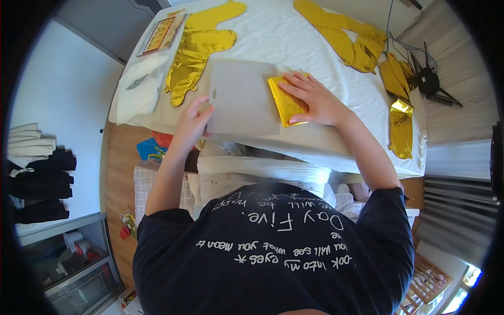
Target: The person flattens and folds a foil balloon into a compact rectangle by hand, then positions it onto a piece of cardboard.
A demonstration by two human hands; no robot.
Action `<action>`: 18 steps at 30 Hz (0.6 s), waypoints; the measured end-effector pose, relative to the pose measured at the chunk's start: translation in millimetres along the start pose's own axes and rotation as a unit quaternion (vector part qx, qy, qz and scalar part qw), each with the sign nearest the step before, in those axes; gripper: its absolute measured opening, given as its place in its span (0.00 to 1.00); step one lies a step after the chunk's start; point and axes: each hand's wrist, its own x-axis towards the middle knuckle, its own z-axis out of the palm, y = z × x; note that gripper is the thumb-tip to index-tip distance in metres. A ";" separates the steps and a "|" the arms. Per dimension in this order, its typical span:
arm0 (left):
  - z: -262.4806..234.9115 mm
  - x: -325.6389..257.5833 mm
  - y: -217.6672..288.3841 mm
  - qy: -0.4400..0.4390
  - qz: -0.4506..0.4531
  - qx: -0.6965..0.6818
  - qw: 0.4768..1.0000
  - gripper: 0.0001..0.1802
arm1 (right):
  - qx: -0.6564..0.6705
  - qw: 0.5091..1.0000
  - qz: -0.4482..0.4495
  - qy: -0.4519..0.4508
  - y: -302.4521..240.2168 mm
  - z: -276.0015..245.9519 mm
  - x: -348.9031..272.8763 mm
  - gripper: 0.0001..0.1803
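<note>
Head view. Dark printed shirt (273, 252), nearest the lens. Left hand (191, 123): fingers pinched on the left edge of a frosted plastic bag (242, 97) lying flat on the white-covered table (294, 37). Right hand (315, 100): fingers spread flat, pressing a folded gold foil balloon (283, 102) at the bag's right edge. More flat gold foil balloons (197, 50) lie beyond. Folded clothes (37, 173) far left.

Folded gold foil packet (286, 101), shiny, creased, flat on white-covered table (315, 47); at its 9 o'clock, touching, a flat grey translucent plastic sleeve (242, 97).
</note>
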 end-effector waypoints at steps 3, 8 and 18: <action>13.7 -11.2 -0.5 -0.037 0.002 -0.009 0.999 0.25 | 0.010 1.000 0.007 -0.003 -3.2 -3.6 -2.2 0.55; 49.7 -36.3 4.2 -0.094 -0.013 -0.051 0.994 0.29 | 0.007 1.000 0.017 -0.006 -17.2 -6.7 -11.4 0.53; 77.6 -53.7 12.1 -0.157 -0.005 -0.110 0.981 0.36 | -0.019 0.999 0.041 -0.005 -39.5 -6.2 -26.9 0.54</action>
